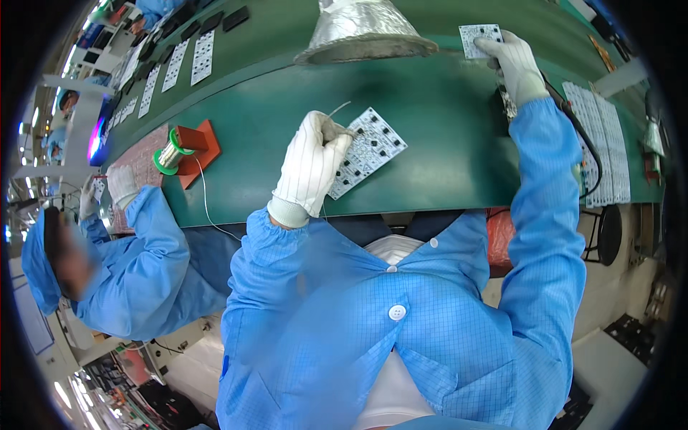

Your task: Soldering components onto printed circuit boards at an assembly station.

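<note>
My left hand (313, 159), in a white striped glove, is closed in a pinch on a thin solder wire (340, 108), whose end sticks out past the fingers. Under and beside that hand a white circuit board (373, 149) with small black parts lies tilted on the green bench. Out at the far right, my gloved right hand (513, 63) grips a second white circuit board (479, 36) by its right edge, between thumb and fingers. A solder spool (172, 155) with green rims sits on a red-orange stand (206, 147) to the left, its wire trailing off the bench edge.
A foil-covered hood (365, 32) hangs over the far middle. Stacked white board panels (600, 143) and a black cable (584, 143) lie at right. Boards in rows (203, 57) and black trays (235, 18) line the far left. A co-worker in blue (136, 265) sits at left.
</note>
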`<state>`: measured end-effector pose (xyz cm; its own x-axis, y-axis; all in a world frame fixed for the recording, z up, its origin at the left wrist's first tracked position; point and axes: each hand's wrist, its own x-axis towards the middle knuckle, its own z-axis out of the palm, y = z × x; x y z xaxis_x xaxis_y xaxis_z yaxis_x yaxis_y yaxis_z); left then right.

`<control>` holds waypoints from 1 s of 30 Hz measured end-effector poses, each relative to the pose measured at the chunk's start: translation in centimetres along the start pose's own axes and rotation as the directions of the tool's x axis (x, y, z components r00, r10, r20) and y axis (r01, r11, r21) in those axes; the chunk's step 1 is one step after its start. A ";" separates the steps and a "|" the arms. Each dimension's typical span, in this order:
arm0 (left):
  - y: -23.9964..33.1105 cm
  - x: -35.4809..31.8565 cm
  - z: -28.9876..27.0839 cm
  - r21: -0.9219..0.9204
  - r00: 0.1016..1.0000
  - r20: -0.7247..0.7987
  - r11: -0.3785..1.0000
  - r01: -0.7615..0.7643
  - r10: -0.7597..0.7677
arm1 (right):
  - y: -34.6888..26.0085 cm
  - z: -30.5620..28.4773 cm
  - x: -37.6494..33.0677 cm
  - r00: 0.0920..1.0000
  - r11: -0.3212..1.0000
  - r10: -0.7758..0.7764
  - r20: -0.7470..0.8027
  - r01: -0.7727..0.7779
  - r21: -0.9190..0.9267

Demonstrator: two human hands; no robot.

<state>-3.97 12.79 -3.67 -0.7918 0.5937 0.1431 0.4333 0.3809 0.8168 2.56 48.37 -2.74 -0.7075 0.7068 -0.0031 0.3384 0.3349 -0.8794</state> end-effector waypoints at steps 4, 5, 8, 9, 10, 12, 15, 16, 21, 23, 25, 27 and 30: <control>0.2 0.3 -0.4 -0.067 0.999 0.028 0.997 -0.029 0.031 | 2.6 1.3 10.4 0.988 0.969 0.117 -0.097 -0.092 0.229; 0.1 0.2 -0.8 -0.066 1.000 0.010 0.998 -0.017 0.018 | 2.3 1.5 11.8 0.973 0.945 0.172 -0.153 -0.119 0.304; 0.2 -0.2 -2.4 -0.084 0.997 0.073 0.996 0.039 -0.033 | 0.9 0.1 11.8 0.919 0.994 0.107 -0.379 -0.104 0.027; 0.2 -0.4 -2.9 -0.089 0.997 0.067 0.995 0.049 -0.043 | -0.6 0.3 8.5 0.919 0.970 0.056 -0.390 0.042 0.239; 0.3 -0.3 -3.1 -0.080 0.996 0.088 0.997 -0.022 0.029 | -1.8 0.2 4.3 0.905 0.884 0.016 -0.426 0.186 0.428; 0.4 0.1 -2.9 -0.085 0.988 0.117 0.992 -0.089 0.099 | -1.6 -0.5 -2.5 0.891 0.784 -0.022 -0.453 0.297 0.546; 1.0 0.0 -2.5 -0.186 0.989 0.146 0.982 0.017 0.010 | -3.6 1.0 -12.4 0.992 0.924 -0.097 -0.086 0.122 0.362; 1.4 0.1 -2.0 -0.198 0.985 0.170 0.980 0.016 0.019 | -4.6 1.4 -14.6 0.990 0.955 -0.082 0.119 0.044 0.294; 5.3 -0.2 -0.8 -0.065 0.977 0.188 0.994 -0.090 0.101 | -5.5 3.5 -17.5 0.786 0.965 -0.040 0.617 -0.130 0.229; 5.0 -0.9 -0.6 0.114 0.989 -0.040 0.984 -0.139 0.144 | -5.0 3.7 -18.1 0.850 0.854 0.068 0.522 -0.320 0.410; 4.5 -1.7 -1.2 -0.091 0.985 -0.167 0.994 -0.054 0.038 | -5.3 3.5 -18.5 0.892 0.795 0.030 0.450 -0.294 0.531; 6.7 -2.8 -1.9 -0.239 0.981 -0.086 0.959 0.149 -0.174 | -4.9 3.5 -18.6 0.897 0.759 -0.010 0.442 -0.281 0.588; 4.4 -2.5 -2.7 0.602 0.685 0.167 0.477 -0.640 0.709 | -5.4 4.0 -19.2 0.912 0.730 -0.020 0.409 -0.266 0.630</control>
<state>-1.21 11.06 1.02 -0.1632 0.7953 0.5838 0.9729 0.2281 -0.0387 11.88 30.48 0.18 -0.9060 0.3832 -0.1800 0.0447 -0.3363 -0.9407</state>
